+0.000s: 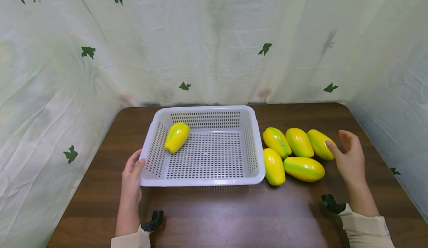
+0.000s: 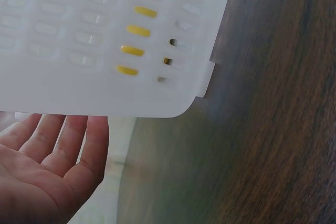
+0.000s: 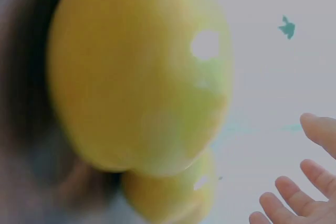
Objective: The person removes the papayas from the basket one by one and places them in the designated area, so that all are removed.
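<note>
A white slotted plastic basket (image 1: pixel 203 182) stands on the table with one yellow-green papaya-like fruit (image 1: pixel 177 137) at its left end. At the basket's left rim my left hand (image 1: pixel 131 179) holds on, thumb by the rim; in the left wrist view the fingertips go out of sight behind the white plastic. Several more such fruits (image 1: pixel 299 142) lie grouped to the right of the basket. My right hand (image 1: pixel 351 159) is beside the rightmost fruit (image 1: pixel 321 144), fingers spread and holding nothing. A fruit (image 3: pixel 136 77) looms large in the right wrist view, apart from the fingers.
The brown wooden table (image 1: pixel 234 218) has a rounded far edge against a pale curtain (image 1: pixel 214 55) with green bird prints. One fruit (image 1: pixel 274 167) lies right against the basket's right side. A black wrist mount (image 1: pixel 153 221) sits on the left forearm, another (image 1: pixel 332 204) on the right.
</note>
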A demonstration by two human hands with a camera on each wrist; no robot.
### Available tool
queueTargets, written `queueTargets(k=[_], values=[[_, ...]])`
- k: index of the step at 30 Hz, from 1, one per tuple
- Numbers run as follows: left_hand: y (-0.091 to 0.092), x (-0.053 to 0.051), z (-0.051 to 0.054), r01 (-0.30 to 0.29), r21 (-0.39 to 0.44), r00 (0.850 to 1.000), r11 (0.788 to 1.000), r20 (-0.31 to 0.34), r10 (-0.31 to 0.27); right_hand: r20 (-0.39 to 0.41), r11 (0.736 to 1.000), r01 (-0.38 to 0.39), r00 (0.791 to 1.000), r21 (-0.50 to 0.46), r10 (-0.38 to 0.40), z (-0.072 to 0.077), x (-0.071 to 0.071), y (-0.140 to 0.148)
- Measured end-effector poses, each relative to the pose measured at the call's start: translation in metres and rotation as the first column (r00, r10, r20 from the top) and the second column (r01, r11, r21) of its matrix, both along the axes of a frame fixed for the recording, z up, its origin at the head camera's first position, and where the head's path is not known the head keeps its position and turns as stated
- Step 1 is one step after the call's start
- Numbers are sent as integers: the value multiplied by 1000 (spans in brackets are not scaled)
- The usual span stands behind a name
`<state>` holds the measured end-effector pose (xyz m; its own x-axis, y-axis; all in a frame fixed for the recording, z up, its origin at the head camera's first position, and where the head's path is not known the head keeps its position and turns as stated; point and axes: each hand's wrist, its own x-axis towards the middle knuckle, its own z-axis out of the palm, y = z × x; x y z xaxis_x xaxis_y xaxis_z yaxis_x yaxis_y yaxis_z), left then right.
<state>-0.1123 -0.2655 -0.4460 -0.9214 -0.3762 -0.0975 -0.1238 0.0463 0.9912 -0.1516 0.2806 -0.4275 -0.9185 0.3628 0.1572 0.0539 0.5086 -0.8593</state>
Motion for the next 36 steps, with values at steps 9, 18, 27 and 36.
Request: queueTargets(k=[9,18,27,36], values=[[0,0,0,0,-4,1000,1000,-23,-1,-137,999,-40,990,-35,35,14,-7,-15],[0,0,-1,-7,0,1000,1000,-10,7,-209,991,-132,969,24,134,54,-7,-53],[0,0,-1,-7,7,1000,1000,-1,7,-332,962,-268,905,47,268,74,-18,-90],[-1,-1,0,-11,23,1000,1000,-20,12,-347,921,-389,861,20,371,85,-32,-125]])
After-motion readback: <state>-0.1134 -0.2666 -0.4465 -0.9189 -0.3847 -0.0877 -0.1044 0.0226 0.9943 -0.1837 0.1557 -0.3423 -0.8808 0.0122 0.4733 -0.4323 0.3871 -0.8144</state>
